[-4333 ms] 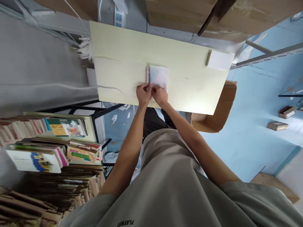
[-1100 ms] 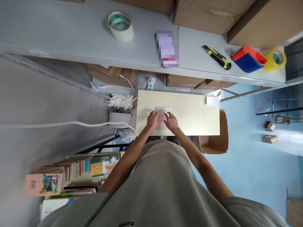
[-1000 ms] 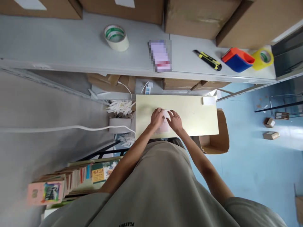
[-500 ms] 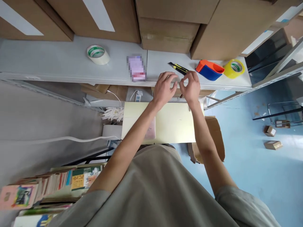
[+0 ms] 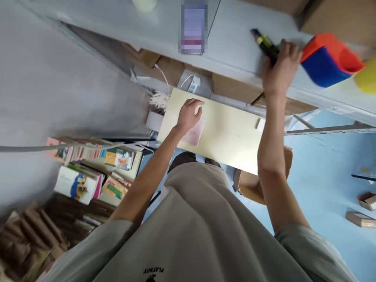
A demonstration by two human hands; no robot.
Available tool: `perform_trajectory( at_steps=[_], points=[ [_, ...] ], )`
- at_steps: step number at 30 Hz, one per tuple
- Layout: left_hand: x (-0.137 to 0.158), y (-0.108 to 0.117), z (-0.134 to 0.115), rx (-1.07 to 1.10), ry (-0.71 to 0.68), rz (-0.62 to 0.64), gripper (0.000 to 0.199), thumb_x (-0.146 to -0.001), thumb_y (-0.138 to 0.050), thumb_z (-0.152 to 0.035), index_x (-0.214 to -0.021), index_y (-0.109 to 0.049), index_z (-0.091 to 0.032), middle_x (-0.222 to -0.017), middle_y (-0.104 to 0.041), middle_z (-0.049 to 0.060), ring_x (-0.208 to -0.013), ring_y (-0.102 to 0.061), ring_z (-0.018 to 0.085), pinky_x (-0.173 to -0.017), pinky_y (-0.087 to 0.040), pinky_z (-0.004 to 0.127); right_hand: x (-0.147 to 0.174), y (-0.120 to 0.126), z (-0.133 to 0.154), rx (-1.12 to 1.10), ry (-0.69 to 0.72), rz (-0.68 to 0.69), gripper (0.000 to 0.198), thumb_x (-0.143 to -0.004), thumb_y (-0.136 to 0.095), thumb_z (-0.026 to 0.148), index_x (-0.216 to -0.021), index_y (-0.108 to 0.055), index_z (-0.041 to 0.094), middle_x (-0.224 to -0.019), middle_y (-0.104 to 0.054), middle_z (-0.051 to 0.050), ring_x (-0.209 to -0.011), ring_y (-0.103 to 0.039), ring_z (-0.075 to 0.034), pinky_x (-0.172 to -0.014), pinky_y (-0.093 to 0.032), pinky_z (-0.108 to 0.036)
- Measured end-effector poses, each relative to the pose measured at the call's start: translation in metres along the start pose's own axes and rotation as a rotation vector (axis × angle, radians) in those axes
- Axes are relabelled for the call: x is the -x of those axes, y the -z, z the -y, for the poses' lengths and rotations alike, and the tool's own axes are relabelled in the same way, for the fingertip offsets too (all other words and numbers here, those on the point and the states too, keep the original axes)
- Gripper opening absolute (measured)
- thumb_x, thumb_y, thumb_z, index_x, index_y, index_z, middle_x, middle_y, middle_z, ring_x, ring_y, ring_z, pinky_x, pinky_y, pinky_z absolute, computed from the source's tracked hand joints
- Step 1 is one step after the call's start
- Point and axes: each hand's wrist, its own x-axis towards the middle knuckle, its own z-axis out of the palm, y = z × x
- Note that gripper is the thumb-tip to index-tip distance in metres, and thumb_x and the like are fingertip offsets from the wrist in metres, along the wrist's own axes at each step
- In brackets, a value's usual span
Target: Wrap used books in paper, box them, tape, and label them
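A black and yellow utility knife (image 5: 266, 44) lies at the front of the grey shelf (image 5: 235, 35), pointing up and to the left. My right hand (image 5: 280, 72) is over its near end, thumb and fingers closed around it; slight blur softens the grip. Beside those fingers is an orange and blue tape dispenser (image 5: 324, 64). My left hand (image 5: 189, 115) hovers lower down, over the pale yellow board (image 5: 232, 133), with fingers curved, a gap to the thumb and nothing held. Under it a pink sheet or booklet (image 5: 194, 135) is partly covered.
A blurred-out, phone-shaped item (image 5: 193, 29) lies on the shelf. Yellow tape (image 5: 368, 76) sits at the right edge. An open cardboard box (image 5: 249, 186) stands below the board. Books (image 5: 78, 184) fill the lower left, and a white cable (image 5: 88, 147) crosses there.
My hands have moved apart: the left came down over the pink sheet, the right went onto the utility knife and closed. The view has tilted down and turned.
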Motion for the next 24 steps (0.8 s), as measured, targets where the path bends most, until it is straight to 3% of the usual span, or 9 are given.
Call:
perform_trajectory(
  at_steps=[3,5,8,10,11,13,15,18,24],
  points=[
    [0.051,-0.018,0.059,-0.079,0.275,0.153,0.041,-0.109,-0.054,-0.017,-0.142,-0.076,-0.015,-0.151,-0.079,0.018,-0.145,-0.071,0.034,-0.136,-0.051,0.051,-0.003,0.001,-0.017,0.006,0.042,-0.011,0.073,-0.112,-0.057,0.087,-0.156,-0.069,0.031,-0.148,-0.071,-0.016,-0.151,-0.062,-0.042,-0.137,-0.046,-0.071],
    [0.079,-0.027,0.09,-0.106,0.409,0.243,0.047,-0.108,-0.052,-0.014,-0.149,-0.073,-0.011,-0.158,-0.075,0.022,-0.15,-0.07,0.034,-0.138,-0.05,0.05,0.014,0.013,-0.009,-0.021,0.059,-0.04,0.07,-0.11,-0.057,0.09,-0.152,-0.071,0.037,-0.147,-0.073,-0.013,-0.147,-0.065,-0.042,-0.135,-0.05,-0.067],
    [0.106,-0.036,0.124,-0.109,0.505,0.338,0.058,-0.105,-0.051,-0.011,-0.161,-0.066,-0.008,-0.167,-0.067,0.025,-0.155,-0.067,0.036,-0.138,-0.05,0.053,0.069,0.031,0.028,-0.151,0.153,-0.119,0.067,-0.117,-0.052,0.079,-0.162,-0.064,0.031,-0.148,-0.074,-0.012,-0.14,-0.069,-0.04,-0.132,-0.054,-0.065],
    [0.114,-0.041,0.141,-0.103,0.513,0.378,0.063,-0.101,-0.051,-0.009,-0.163,-0.063,-0.007,-0.171,-0.062,0.027,-0.156,-0.065,0.038,-0.137,-0.051,0.056,0.118,0.027,0.057,-0.255,0.109,-0.099,0.059,-0.117,-0.052,0.078,-0.162,-0.065,0.042,-0.144,-0.073,-0.01,-0.137,-0.072,-0.039,-0.126,-0.06,-0.064],
    [0.116,-0.044,0.148,-0.099,0.497,0.388,0.064,-0.1,-0.051,-0.008,-0.163,-0.064,-0.007,-0.172,-0.061,0.027,-0.158,-0.064,0.039,-0.137,-0.051,0.057,0.143,0.018,0.07,-0.3,0.078,-0.06,0.059,-0.114,-0.058,0.079,-0.162,-0.065,0.046,-0.142,-0.072,-0.009,-0.134,-0.073,-0.039,-0.118,-0.065,-0.065],
    [0.115,-0.052,0.16,-0.086,0.44,0.387,0.064,-0.097,-0.055,-0.008,-0.16,-0.066,-0.009,-0.175,-0.059,0.027,-0.165,-0.058,0.04,-0.14,-0.048,0.059,0.192,-0.012,0.092,-0.361,0.034,0.061,0.062,-0.111,-0.068,0.07,-0.159,-0.067,0.031,-0.136,-0.072,-0.015,-0.119,-0.076,-0.036,-0.102,-0.071,-0.065],
    [0.114,-0.061,0.167,-0.073,0.37,0.384,0.063,-0.095,-0.062,-0.008,-0.157,-0.068,-0.012,-0.179,-0.055,0.026,-0.173,-0.048,0.041,-0.143,-0.044,0.062,0.239,-0.05,0.11,-0.402,-0.051,0.24,0.055,-0.111,-0.069,0.055,-0.154,-0.069,0.021,-0.135,-0.071,-0.018,-0.119,-0.076,-0.031,-0.102,-0.072,-0.056],
    [0.113,-0.071,0.172,-0.065,0.279,0.427,0.064,-0.094,-0.067,-0.009,-0.157,-0.069,-0.017,-0.188,-0.045,0.025,-0.182,-0.035,0.041,-0.144,-0.041,0.064,0.299,-0.104,0.138,-0.421,-0.183,0.369,0.04,-0.104,-0.069,0.039,-0.14,-0.071,0.021,-0.13,-0.074,-0.013,-0.116,-0.079,-0.028,-0.101,-0.072,-0.049],
    [0.11,-0.062,0.183,-0.029,0.178,0.499,0.063,-0.098,-0.069,-0.016,-0.161,-0.07,-0.022,-0.188,-0.045,0.021,-0.18,-0.037,0.043,-0.144,-0.04,0.065,0.356,-0.166,0.213,-0.32,-0.517,0.678,0.056,-0.099,-0.063,0.03,-0.154,-0.057,0.019,-0.134,-0.084,-0.019,-0.118,-0.084,-0.034,-0.106,-0.068,-0.048]
  ],
)
